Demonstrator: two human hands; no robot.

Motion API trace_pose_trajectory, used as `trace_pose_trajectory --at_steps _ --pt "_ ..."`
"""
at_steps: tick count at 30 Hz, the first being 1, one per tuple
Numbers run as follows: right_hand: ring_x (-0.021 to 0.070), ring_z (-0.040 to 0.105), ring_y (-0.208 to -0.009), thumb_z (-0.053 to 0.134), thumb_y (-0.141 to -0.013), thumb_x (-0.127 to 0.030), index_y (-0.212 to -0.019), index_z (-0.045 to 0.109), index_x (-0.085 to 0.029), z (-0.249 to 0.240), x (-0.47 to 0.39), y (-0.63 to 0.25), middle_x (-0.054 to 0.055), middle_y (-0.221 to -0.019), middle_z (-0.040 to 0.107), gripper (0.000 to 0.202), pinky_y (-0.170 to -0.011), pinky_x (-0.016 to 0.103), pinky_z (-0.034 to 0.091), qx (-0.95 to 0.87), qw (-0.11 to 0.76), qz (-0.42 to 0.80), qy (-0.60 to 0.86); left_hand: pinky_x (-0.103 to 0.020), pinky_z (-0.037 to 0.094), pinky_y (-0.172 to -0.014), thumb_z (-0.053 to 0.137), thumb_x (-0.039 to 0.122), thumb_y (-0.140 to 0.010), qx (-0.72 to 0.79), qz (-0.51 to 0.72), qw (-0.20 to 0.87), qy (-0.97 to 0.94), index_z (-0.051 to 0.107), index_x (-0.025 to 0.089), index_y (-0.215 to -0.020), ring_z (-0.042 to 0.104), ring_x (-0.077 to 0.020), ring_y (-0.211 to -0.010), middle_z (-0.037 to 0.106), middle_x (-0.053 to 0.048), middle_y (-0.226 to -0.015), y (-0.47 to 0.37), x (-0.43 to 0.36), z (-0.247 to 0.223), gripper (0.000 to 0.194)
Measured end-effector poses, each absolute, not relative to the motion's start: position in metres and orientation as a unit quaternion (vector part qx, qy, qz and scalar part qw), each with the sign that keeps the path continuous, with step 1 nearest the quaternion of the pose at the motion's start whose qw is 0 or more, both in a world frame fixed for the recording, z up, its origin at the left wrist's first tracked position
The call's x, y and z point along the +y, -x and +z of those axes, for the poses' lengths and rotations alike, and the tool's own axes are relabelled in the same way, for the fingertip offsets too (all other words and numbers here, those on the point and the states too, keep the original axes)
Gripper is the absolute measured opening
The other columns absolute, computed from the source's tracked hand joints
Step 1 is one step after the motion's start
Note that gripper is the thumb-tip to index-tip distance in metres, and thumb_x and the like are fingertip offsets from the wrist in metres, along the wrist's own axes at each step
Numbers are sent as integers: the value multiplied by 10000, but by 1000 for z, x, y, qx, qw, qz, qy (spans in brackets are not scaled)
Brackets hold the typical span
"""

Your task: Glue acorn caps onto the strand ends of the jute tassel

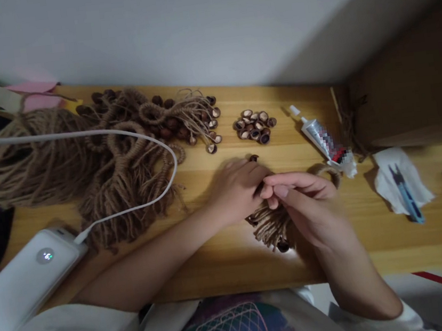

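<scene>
My left hand [236, 190] and my right hand [314, 202] meet above the wooden table [225, 261], fingertips close together. The left fingers are curled and closed; what they hold is hidden. My right thumb and forefinger are pinched together, and whatever lies between them is too small to make out. Below the hands a jute cord tassel [271, 226] spreads toward me, with a dark half nut shell [283, 246] at its lower end. Another brown shell [253, 158] shows just beyond my left knuckles. Behind my right hand part of a cord-wrapped ring [329, 172] is visible.
Half shells [254, 126] lie in a pile beyond my hands. A glue tube [324, 139] and blue-handled nippers [408, 196] on a white tissue [382, 164] are right. Jute bundles [35, 161], a white cable [132, 133] and a power bank [34, 285] occupy the left.
</scene>
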State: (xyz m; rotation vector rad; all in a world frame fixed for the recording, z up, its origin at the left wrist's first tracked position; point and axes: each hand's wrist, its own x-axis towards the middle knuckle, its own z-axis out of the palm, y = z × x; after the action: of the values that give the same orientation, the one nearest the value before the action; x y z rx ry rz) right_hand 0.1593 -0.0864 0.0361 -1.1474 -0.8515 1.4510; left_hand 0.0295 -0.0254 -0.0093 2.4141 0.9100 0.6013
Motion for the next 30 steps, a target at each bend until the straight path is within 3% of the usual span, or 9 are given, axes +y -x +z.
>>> trace_pose_trajectory --at_steps 10,20,30 --pt "91 625 -588 720 -772 -222 -874 746 -274 39 -92 -154 -14 -739 712 117 -552 206 552 -383 521 597 475 -353 369 -772 591 354 -812 325 164 245 -899 594 214 -946 569 -218 -908 651 -16 -883 -28 -22 -10 193" --pt "65 586 -582 690 -803 -223 -810 722 -246 41 -93 -155 -26 -688 672 40 -547 163 499 -371 541 620 431 -357 357 -754 528 386 -854 317 184 252 -896 594 193 -950 566 -213 -885 658 -34 -897 -27 -24 -9 226" --pt "66 577 -609 668 -808 -174 -838 720 -235 42 -95 -155 -17 -720 662 86 -551 163 498 -373 540 633 411 -370 368 -785 554 439 -815 313 178 251 -899 594 204 -954 574 -232 -932 659 -39 -898 -27 -22 -10 275"
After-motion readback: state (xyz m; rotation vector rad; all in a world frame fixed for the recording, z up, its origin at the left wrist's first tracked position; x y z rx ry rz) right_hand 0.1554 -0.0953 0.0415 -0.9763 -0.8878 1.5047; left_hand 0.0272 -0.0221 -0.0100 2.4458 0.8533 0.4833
